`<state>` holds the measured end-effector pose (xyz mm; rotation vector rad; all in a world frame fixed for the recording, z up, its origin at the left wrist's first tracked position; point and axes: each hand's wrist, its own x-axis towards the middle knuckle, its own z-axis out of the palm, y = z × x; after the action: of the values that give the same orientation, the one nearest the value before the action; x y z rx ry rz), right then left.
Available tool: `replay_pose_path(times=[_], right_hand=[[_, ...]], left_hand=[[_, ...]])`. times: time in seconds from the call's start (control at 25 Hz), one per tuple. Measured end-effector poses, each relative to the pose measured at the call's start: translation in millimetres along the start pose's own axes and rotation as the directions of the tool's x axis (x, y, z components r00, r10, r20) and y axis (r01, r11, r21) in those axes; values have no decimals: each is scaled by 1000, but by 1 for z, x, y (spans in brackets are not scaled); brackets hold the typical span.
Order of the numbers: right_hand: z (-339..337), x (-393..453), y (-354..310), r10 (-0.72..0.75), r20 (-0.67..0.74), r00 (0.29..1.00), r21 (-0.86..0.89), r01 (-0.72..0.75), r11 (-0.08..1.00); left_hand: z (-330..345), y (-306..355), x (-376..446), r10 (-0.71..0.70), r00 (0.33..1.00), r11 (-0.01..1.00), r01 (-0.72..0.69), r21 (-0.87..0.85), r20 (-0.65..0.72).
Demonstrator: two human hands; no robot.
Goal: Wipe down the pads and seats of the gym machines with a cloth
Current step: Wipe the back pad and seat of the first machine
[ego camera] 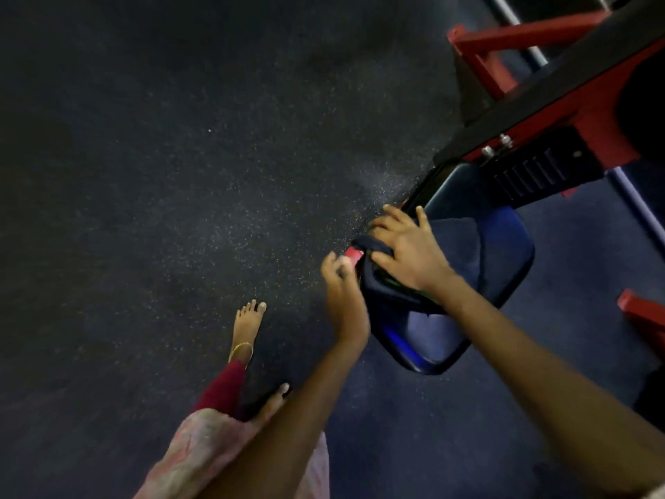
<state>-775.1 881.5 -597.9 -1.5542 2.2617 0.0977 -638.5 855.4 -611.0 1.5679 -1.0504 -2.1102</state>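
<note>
A dark blue padded seat point(503, 261) of a red and black gym machine sits right of centre. A dark cloth point(457, 228) lies spread over its left part. My right hand point(406, 246) lies on the cloth with its fingers spread, pressing it onto the seat's left edge. My left hand point(343, 282) is just left of the seat, fingers curled at a small red part point(352, 253) by the seat's edge. Blur hides whether it grips that part.
The machine's red frame point(503, 34) and black beam point(561, 88) rise at the upper right, with a black slotted bracket point(539, 171) above the seat. Another red piece point(644, 315) sticks out at the right. Dark speckled rubber floor point(180, 174) fills the left. My bare feet stand below.
</note>
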Motion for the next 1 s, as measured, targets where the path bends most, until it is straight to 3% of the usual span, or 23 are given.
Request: replay_pose_path(times=[0.04, 0.08, 0.16, 0.2, 0.28, 0.32, 0.4, 0.48, 0.64, 0.68, 0.84, 0.88, 1.0], right_hand=[[-7, 13, 14, 79, -5, 997, 24, -79, 997], [-13, 21, 24, 138, -8, 990, 44, -137, 990], [-16, 27, 36, 108, -12, 994, 93, -106, 990], [-14, 24, 38, 14, -20, 1000, 101, -12, 995], [-10, 22, 51, -150, -37, 988, 69, 152, 986], [-15, 30, 63, -130, -40, 991, 52, 132, 990], [-26, 52, 92, 98, -49, 994, 82, -94, 992], [-27, 58, 95, 192, -67, 979, 60, -188, 980], [-14, 36, 84, -122, -21, 992, 83, 123, 989], [-19, 42, 94, -135, -22, 991, 76, 137, 988], [-41, 76, 134, 234, -37, 972, 85, -230, 969], [-41, 76, 129, 251, -33, 967, 70, -249, 966], [-25, 59, 96, -10, 42, 999, 50, 8, 999]], left_hand=[[7, -2, -6, 101, 990, 965, -121, 234, 93], [14, -1, -10, 185, 963, 851, -256, 459, 195], [24, 6, -1, 230, 919, 583, -394, 711, 320], [27, 11, 7, 211, 909, 483, -416, 770, 359], [31, 14, 18, 201, 882, 379, -472, 796, 426], [31, 14, 21, 200, 874, 344, -486, 803, 443], [32, 9, 20, 207, 873, 269, -484, 833, 441], [35, 12, 19, 204, 894, 226, -439, 869, 399], [55, 31, 40, 96, 911, 229, -411, 882, 400], [59, 33, 45, 96, 905, 223, -425, 877, 414], [61, 27, 50, 163, 873, 219, -486, 846, 460], [61, 25, 50, 188, 869, 221, -492, 842, 458], [62, 25, 50, 204, 871, 208, -484, 850, 447]])
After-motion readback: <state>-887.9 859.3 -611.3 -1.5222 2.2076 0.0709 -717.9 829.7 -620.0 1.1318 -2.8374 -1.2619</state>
